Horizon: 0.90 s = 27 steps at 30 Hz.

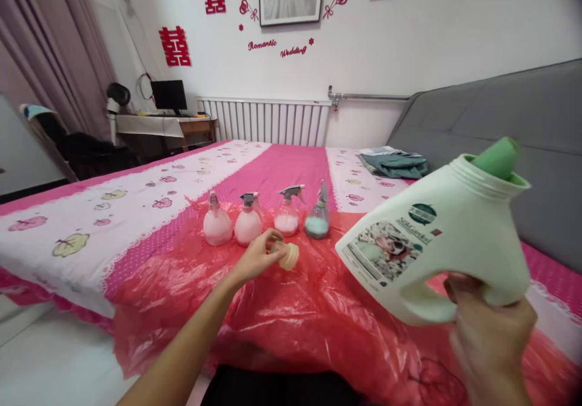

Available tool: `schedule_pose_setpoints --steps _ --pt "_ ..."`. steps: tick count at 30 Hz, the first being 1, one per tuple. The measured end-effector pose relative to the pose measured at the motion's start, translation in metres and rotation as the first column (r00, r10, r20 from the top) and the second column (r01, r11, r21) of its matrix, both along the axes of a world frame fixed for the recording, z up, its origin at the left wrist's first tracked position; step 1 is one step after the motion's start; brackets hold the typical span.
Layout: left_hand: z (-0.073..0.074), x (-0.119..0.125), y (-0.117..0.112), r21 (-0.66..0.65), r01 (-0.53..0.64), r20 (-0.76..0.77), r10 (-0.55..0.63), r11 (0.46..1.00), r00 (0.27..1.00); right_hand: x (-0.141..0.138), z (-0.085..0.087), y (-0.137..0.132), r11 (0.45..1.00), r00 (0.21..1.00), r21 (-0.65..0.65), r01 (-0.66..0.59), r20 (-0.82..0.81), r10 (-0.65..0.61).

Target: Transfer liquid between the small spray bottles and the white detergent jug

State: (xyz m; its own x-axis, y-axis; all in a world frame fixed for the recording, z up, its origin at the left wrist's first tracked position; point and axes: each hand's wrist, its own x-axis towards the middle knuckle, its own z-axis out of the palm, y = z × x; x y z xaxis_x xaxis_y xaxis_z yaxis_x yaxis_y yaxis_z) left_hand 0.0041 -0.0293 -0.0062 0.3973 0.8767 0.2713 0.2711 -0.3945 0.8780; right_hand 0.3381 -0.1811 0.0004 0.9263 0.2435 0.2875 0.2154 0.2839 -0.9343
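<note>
My right hand (491,321) grips the handle of a large pale green detergent bottle (431,242), tilted and held up at the right. Its mouth is uncapped, and a green pour spout (498,157) shows inside. In my left hand (264,251) is a cream-coloured cap (289,256), pinched by the fingers just above the red plastic sheet (282,327). Behind that hand stand several spray bottles in a row: two pinkish ones (217,227) at the left, another with pink liquid (286,218), and one with bluish-green liquid (317,221).
The red sheet lies over a bed with a pink and white bedspread (122,212). Folded clothes (395,162) lie near the grey headboard (495,115). Against the far wall are a radiator (268,121) and a desk (195,128) with a monitor (169,96).
</note>
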Motion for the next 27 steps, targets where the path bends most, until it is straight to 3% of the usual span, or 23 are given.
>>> schedule_pose_setpoints --steps 7,12,16,21,27 --pt "-0.016 0.02 0.016 0.145 -0.018 -0.31 0.063 0.989 0.949 0.0 -0.029 0.003 0.964 0.993 -0.25 -0.093 0.053 0.11" --pt "-0.011 0.016 0.007 0.312 -0.086 -0.505 0.242 0.946 0.829 0.002 -0.036 0.001 0.953 0.984 -0.287 -0.096 0.117 0.134" --pt "-0.004 0.017 0.005 0.394 -0.12 -0.566 0.344 0.911 0.75 -0.001 -0.033 -0.002 0.947 0.977 -0.3 -0.115 0.14 0.163" --pt "0.015 0.015 0.006 0.519 -0.157 -0.5 0.448 0.84 0.742 0.0 -0.034 -0.003 0.943 0.973 -0.302 -0.142 0.131 0.189" --pt "0.043 -0.005 0.017 0.642 -0.465 -0.135 0.687 0.61 0.714 0.0 -0.036 -0.003 0.94 0.976 -0.309 -0.142 0.113 0.184"
